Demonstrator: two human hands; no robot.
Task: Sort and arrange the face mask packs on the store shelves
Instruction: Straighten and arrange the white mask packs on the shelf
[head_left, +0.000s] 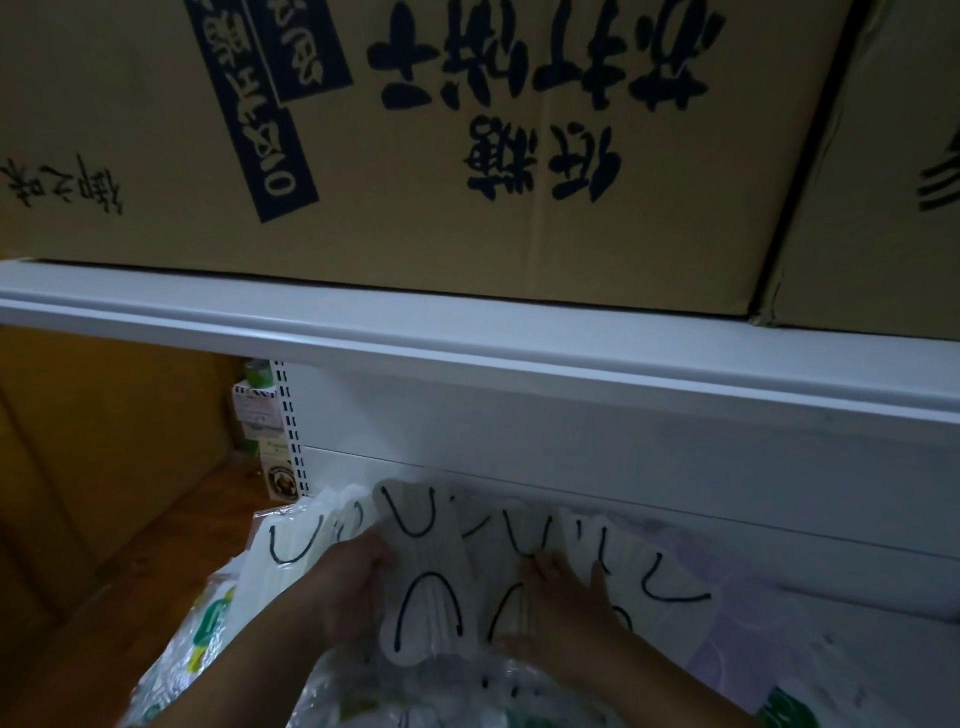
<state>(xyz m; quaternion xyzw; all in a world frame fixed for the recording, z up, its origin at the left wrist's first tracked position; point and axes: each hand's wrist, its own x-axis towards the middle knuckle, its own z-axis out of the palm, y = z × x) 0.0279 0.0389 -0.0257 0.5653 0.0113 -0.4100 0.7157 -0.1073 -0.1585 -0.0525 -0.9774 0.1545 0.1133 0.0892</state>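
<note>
1. Two hands work one row of face mask packs (519, 561) standing along the lower shelf (857, 654), near its back panel and left end.
2. Left hand (347, 587) grips the left edge of the front pack (423, 566), fingers curled round it; a good move would square that pack against its neighbours.
3. Right hand (563, 597) lies flat on the packs to the right, fingers straight, grasping nothing; steady pressure should keep the row from toppling.
4. Packs: clear crinkly film over white pleated masks with black ear loops; soft and slippery, probably.
5. Upper shelf (467, 343): smooth white metal, carrying printed cardboard cartons (415, 156).
</note>
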